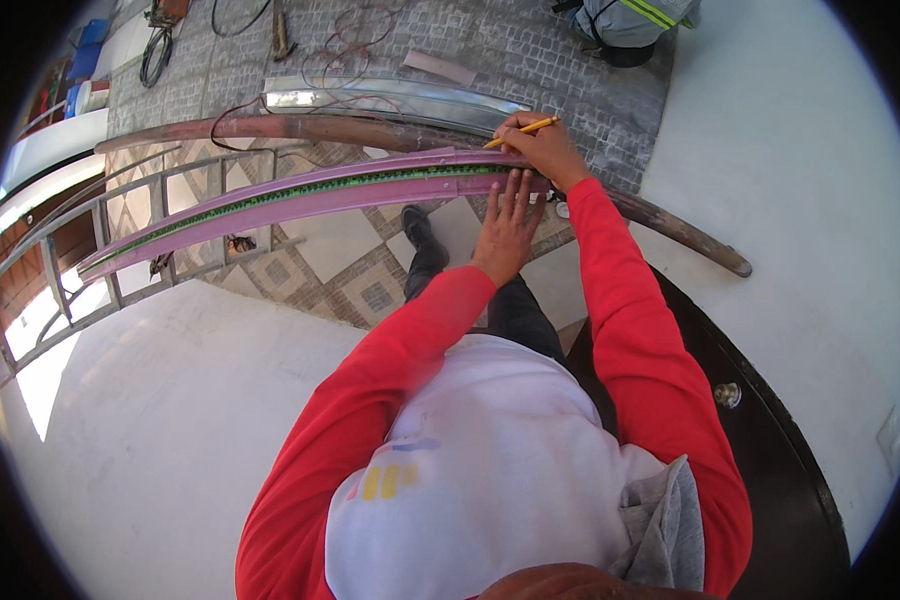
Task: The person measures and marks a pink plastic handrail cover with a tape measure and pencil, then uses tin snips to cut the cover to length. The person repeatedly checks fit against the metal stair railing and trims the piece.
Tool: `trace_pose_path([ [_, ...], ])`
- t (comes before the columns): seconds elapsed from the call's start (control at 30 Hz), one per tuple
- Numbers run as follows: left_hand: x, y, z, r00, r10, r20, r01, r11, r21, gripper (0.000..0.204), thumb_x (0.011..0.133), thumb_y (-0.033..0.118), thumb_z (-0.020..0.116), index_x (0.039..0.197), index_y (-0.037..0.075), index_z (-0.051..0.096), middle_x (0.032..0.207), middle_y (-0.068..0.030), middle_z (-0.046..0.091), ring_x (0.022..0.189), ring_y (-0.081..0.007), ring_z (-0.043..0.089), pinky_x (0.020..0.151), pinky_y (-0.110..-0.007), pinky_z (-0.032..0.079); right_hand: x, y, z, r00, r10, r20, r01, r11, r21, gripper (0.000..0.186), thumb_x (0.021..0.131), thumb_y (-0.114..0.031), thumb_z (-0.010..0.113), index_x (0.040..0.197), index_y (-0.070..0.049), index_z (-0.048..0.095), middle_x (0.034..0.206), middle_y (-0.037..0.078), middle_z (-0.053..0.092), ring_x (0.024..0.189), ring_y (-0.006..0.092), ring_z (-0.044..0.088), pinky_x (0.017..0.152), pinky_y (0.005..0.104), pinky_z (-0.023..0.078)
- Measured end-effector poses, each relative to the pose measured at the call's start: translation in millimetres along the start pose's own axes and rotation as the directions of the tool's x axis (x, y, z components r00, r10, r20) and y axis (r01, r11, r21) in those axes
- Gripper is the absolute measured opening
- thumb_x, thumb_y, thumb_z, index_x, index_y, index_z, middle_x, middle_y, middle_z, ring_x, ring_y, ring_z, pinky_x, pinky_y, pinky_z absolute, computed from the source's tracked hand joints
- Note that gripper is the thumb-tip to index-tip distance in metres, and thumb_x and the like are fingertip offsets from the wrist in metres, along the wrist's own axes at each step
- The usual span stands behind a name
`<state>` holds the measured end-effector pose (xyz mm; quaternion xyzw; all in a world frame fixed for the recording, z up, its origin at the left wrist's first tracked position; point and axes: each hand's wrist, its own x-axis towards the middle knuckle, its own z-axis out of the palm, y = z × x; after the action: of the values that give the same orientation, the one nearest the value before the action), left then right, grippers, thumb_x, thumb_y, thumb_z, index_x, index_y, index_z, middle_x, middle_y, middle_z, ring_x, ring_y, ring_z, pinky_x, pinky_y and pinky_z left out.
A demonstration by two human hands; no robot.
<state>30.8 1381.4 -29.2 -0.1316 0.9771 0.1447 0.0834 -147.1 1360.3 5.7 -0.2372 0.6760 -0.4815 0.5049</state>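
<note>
A long pink metal channel (370, 192) stretches from the far left to just in front of me, with a green tape measure blade (300, 187) laid out along its middle. My left hand (506, 230) rests flat near the channel's right end, fingers spread over the channel and the blade. In my right hand (542, 148) is a yellow pencil (522, 133), pinched with its tip pointing left over the far edge of the channel. The right end of the channel and blade is partly hidden beneath my hands.
A ladder (100, 225) lies under the channel's left part. Behind runs a wooden pole (690, 234), then shiny metal profiles (400, 95) on the paving. Thin red cable (355, 40) is coiled beyond. A dark door (760, 440) with a round knob stands at my right, beside a white wall (770, 180).
</note>
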Motion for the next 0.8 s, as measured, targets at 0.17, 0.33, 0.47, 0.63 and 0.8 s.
trace_pose_path([
  [0.17, -2, -2, -3, 0.998, 0.017, -0.057, -0.016, 0.999, 0.032, 0.072, 0.084, 0.026, 0.065, 0.151, 0.012, 0.044, 0.164, -0.0248, 0.018, 0.153, -0.0418, 0.014, 0.122, -0.058, 0.014, -77, 2, -59, 0.932, -0.338, -0.134, 0.198, 0.780, -0.593, 0.036, 0.088, -0.033, 0.076, 0.113, -0.008, 0.070, 0.101, 0.010, 0.069, 0.099, 0.0228, 0.065, 0.087, 0.0344, 0.052],
  [0.33, -4, -1, -9, 0.996, 0.017, -0.090, -0.018, 1.000, -0.011, 0.081, 0.077, 0.029, 0.077, 0.149, 0.012, 0.045, 0.164, -0.0235, 0.019, 0.153, -0.0409, 0.016, 0.121, -0.056, 0.018, -113, 28, -61, 0.909, -0.416, -0.035, 0.192, 0.490, -0.850, 0.064, 0.074, -0.026, 0.084, 0.130, -0.013, 0.056, 0.129, 0.013, 0.057, 0.119, 0.0351, 0.057, 0.096, 0.0453, 0.050],
  [0.47, -7, 2, -11, 0.993, 0.022, -0.112, -0.024, 1.000, -0.017, 0.084, 0.075, 0.031, 0.081, 0.149, 0.012, 0.045, 0.164, -0.0228, 0.019, 0.152, -0.0402, 0.018, 0.120, -0.056, 0.023, -109, 41, -52, 0.918, -0.397, -0.002, 0.222, 0.516, -0.827, 0.061, 0.073, -0.020, 0.084, 0.128, -0.012, 0.057, 0.131, 0.014, 0.055, 0.120, 0.0360, 0.056, 0.097, 0.0447, 0.051],
  [0.63, -4, 0, -17, 0.988, -0.028, -0.153, 0.009, 0.992, -0.128, 0.086, 0.075, 0.027, 0.081, 0.150, 0.011, 0.044, 0.164, -0.0214, 0.019, 0.149, -0.0373, 0.026, 0.113, -0.052, 0.033, -103, 37, -58, 0.905, -0.418, 0.077, 0.301, 0.504, -0.809, 0.057, 0.074, -0.012, 0.080, 0.126, -0.011, 0.057, 0.124, 0.015, 0.056, 0.116, 0.0373, 0.058, 0.094, 0.0435, 0.052],
  [0.8, -17, -17, -46, 0.927, -0.003, -0.374, -0.081, 0.974, -0.209, 0.058, 0.089, 0.021, 0.061, 0.143, 0.004, 0.047, 0.147, -0.0203, 0.046, 0.127, -0.0348, 0.053, 0.101, -0.050, 0.046, -109, 19, -67, 0.934, -0.343, 0.102, 0.298, 0.585, -0.755, 0.050, 0.075, -0.009, 0.079, 0.120, -0.009, 0.058, 0.120, 0.014, 0.057, 0.112, 0.0378, 0.060, 0.093, 0.0446, 0.052],
])
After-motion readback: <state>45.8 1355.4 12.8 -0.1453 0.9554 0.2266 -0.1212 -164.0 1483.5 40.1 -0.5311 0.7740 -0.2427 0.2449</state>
